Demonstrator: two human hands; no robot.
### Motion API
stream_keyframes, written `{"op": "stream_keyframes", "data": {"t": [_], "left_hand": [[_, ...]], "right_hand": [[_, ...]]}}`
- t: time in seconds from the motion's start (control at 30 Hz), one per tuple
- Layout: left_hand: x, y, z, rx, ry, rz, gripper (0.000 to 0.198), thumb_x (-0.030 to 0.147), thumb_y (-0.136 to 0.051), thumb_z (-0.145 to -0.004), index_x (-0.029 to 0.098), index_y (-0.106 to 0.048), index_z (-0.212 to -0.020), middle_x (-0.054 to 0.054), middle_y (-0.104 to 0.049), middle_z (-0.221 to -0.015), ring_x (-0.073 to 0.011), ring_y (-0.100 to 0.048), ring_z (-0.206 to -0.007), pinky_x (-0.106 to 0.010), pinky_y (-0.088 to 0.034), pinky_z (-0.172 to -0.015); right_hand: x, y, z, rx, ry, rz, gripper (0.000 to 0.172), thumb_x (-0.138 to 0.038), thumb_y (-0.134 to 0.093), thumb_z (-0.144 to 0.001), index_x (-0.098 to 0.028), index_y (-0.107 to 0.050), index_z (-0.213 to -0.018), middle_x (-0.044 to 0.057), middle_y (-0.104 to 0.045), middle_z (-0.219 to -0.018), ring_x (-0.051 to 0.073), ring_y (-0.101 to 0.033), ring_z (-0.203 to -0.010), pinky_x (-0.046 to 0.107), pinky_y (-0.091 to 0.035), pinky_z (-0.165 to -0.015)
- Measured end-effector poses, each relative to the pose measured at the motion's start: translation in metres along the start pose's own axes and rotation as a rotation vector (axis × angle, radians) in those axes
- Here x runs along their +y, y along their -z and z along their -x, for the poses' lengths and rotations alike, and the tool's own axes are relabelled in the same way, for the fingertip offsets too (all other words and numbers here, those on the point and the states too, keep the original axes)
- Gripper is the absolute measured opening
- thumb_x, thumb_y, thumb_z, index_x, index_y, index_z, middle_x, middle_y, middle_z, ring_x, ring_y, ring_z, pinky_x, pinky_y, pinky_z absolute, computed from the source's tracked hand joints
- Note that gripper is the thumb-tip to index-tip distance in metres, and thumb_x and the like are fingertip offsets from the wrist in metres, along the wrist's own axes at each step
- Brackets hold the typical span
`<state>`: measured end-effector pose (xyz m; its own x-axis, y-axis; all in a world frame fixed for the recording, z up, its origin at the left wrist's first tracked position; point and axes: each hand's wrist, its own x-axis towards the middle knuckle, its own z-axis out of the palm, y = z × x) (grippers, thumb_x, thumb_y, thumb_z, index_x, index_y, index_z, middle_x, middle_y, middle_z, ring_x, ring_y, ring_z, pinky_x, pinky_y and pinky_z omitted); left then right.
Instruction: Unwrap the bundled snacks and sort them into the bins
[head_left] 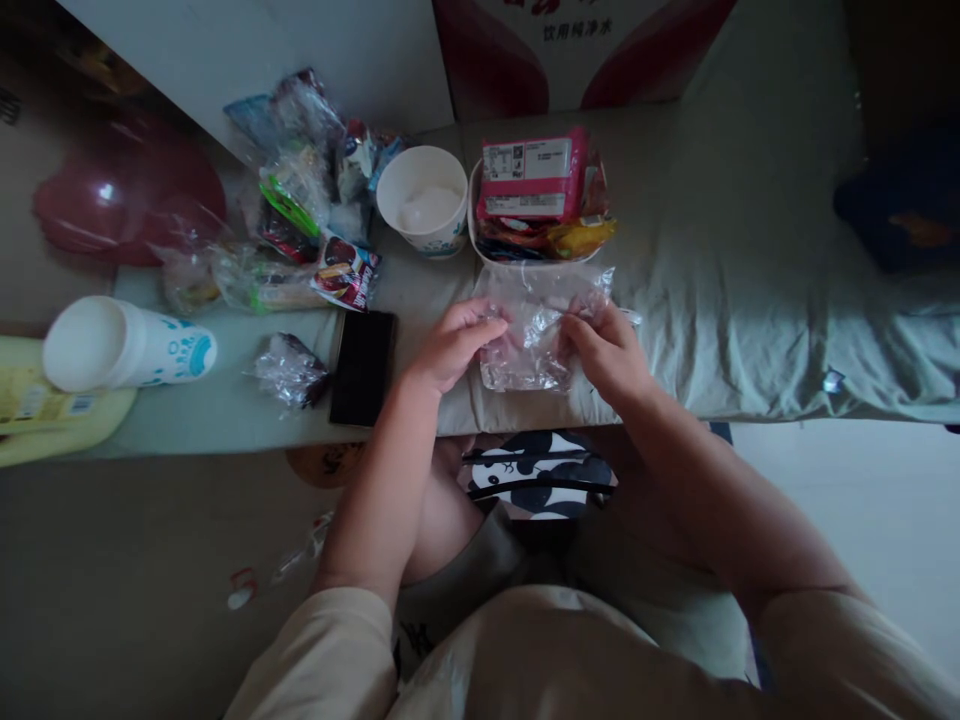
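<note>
Between my two hands is a clear plastic bag (pixel 529 345), crinkled and see-through. My left hand (pixel 459 343) pinches its left side between thumb and fingers. On the opposite side, my right hand (pixel 609 350) grips the bag near its right edge, with the fingertips partly behind the film. Just beyond the bag stands a white container (pixel 475 215) filled with packaged snacks, among them a pink packet (pixel 532 178) with a white label and a yellow wrapper (pixel 581 238). Left of that container is a white paper tub (pixel 421 200) with something pale inside.
A black phone (pixel 364 368) lies left of my left arm, beside a crumpled clear wrapper (pixel 291 370). Stacked paper cups (pixel 127 343) lie on their side farther left. Snack packets (pixel 300 190) pile up behind. A red-and-white carton (pixel 577 50) stands at the back.
</note>
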<state>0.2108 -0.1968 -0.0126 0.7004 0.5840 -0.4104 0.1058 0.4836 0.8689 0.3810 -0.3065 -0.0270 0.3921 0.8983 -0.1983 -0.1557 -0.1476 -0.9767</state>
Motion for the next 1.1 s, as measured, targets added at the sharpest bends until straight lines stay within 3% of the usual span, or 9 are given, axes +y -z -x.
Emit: {"op": "stream_keyframes", "data": {"t": [0.23,0.4,0.5,0.6,0.7,0.8,0.9,1.0,1.1], "left_hand": [[0.003,0.000,0.004,0.024,-0.096,0.077,0.046,0.046,-0.089,-0.067,0.018,-0.065,-0.094,0.004,-0.066,-0.059,-0.0116,-0.063,-0.050,-0.020,-0.048,-0.049],[0.000,-0.001,0.003,-0.052,-0.003,0.055,0.048,0.044,-0.089,-0.067,0.018,-0.068,-0.101,0.003,-0.068,-0.061,-0.0139,-0.065,-0.050,-0.022,-0.052,-0.047],[-0.001,-0.002,0.002,0.013,-0.052,0.063,0.040,0.038,-0.086,-0.069,0.018,-0.067,-0.097,0.004,-0.067,-0.057,-0.0121,-0.060,-0.042,-0.020,-0.044,-0.041],[0.001,-0.004,0.002,0.070,-0.095,0.147,0.039,0.034,-0.085,-0.068,0.020,-0.067,-0.100,0.005,-0.068,-0.061,-0.0121,-0.062,-0.046,-0.021,-0.046,-0.043],[0.005,-0.004,0.003,0.079,-0.104,0.204,0.029,0.034,-0.083,-0.066,0.020,-0.066,-0.084,0.005,-0.063,-0.063,-0.0103,-0.060,-0.050,-0.022,-0.048,-0.046],[0.006,-0.003,0.002,0.067,-0.130,0.186,0.020,0.035,-0.073,-0.067,0.018,-0.064,-0.069,0.001,-0.058,-0.063,-0.0090,-0.053,-0.049,-0.022,-0.042,-0.043],[0.006,0.000,0.000,0.078,-0.167,0.176,0.029,0.045,-0.061,-0.070,0.018,-0.065,-0.063,-0.004,-0.059,-0.064,-0.0118,-0.054,-0.054,-0.024,-0.043,-0.047],[0.005,0.002,0.000,0.049,-0.180,0.121,0.027,0.044,-0.067,-0.068,0.017,-0.068,-0.065,-0.003,-0.059,-0.065,-0.0109,-0.052,-0.057,-0.022,-0.041,-0.050],[0.005,0.000,0.002,-0.039,-0.176,0.084,0.020,0.026,-0.073,-0.057,0.017,-0.070,-0.075,0.001,-0.060,-0.069,-0.0082,-0.050,-0.057,-0.020,-0.036,-0.050]], "right_hand": [[-0.003,0.002,0.001,0.068,0.003,-0.127,0.037,-0.050,-0.078,-0.081,-0.028,-0.051,-0.089,-0.010,-0.046,-0.054,0.009,-0.040,-0.044,0.026,-0.032,-0.045],[-0.002,0.002,0.002,0.026,0.019,-0.176,0.036,-0.048,-0.081,-0.076,-0.027,-0.057,-0.093,-0.008,-0.049,-0.057,0.010,-0.043,-0.049,0.026,-0.035,-0.048],[0.002,0.002,0.001,0.007,0.013,-0.121,0.028,-0.046,-0.078,-0.079,-0.025,-0.060,-0.086,-0.006,-0.050,-0.059,0.010,-0.044,-0.051,0.027,-0.038,-0.051],[0.001,0.002,0.002,0.044,0.032,-0.158,0.025,-0.043,-0.076,-0.078,-0.027,-0.059,-0.086,-0.005,-0.048,-0.063,0.012,-0.044,-0.055,0.028,-0.037,-0.053],[-0.008,0.003,0.005,0.028,0.080,-0.234,0.029,-0.047,-0.075,-0.073,-0.027,-0.056,-0.082,-0.002,-0.048,-0.069,0.013,-0.042,-0.057,0.029,-0.034,-0.053],[-0.015,0.007,0.007,-0.050,0.098,-0.280,0.038,-0.062,-0.067,-0.074,-0.025,-0.058,-0.075,0.003,-0.053,-0.073,0.016,-0.045,-0.059,0.032,-0.035,-0.053],[-0.012,0.011,0.006,-0.090,0.107,-0.248,0.048,-0.070,-0.059,-0.079,-0.024,-0.058,-0.067,0.005,-0.052,-0.070,0.017,-0.046,-0.060,0.032,-0.036,-0.054],[-0.006,0.013,0.004,-0.045,0.129,-0.119,0.046,-0.062,-0.070,-0.082,-0.022,-0.054,-0.065,0.001,-0.050,-0.068,0.014,-0.043,-0.061,0.029,-0.033,-0.056],[-0.002,0.009,0.004,-0.003,0.083,-0.121,0.040,-0.050,-0.085,-0.074,-0.024,-0.056,-0.084,-0.003,-0.055,-0.077,0.011,-0.044,-0.063,0.025,-0.034,-0.056]]}}
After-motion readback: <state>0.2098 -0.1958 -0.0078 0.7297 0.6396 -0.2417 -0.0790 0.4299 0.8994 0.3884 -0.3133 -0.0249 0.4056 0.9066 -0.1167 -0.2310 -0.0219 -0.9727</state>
